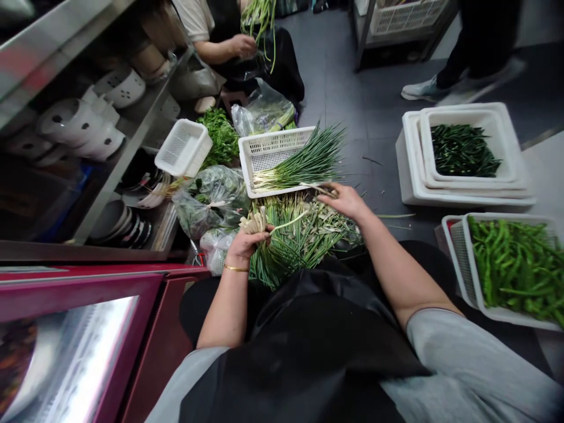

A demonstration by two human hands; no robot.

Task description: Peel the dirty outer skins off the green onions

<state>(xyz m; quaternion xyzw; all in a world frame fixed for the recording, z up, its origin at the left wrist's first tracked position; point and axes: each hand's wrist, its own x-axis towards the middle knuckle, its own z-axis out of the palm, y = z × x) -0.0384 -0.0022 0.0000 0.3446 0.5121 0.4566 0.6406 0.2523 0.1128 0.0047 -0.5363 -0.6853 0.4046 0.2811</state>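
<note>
My left hand (245,243), with a gold bangle at the wrist, is closed round a bunch of scallions (254,223). Their pale root ends stick up above the fist and the green leaves hang below. One pale stalk (288,221) juts out from it to the right. My right hand (346,202) is closed in a pinch on a thin, brownish withered scallion piece (324,190), near the basket's front rim. Just beyond both hands, a white perforated basket (247,170) holds scallions (304,161) laid with their leaves over its right side. Loose scallions and dry peelings (324,226) lie heaped below my hands.
Left are bagged greens (215,191), a small white basket (185,147) and a shelf of dishes (110,220). Right stand a white box of dark green vegetables (465,153) and a basket of green peppers (520,264). A co-worker (229,50) holds stalks ahead; another person's legs (478,47) show.
</note>
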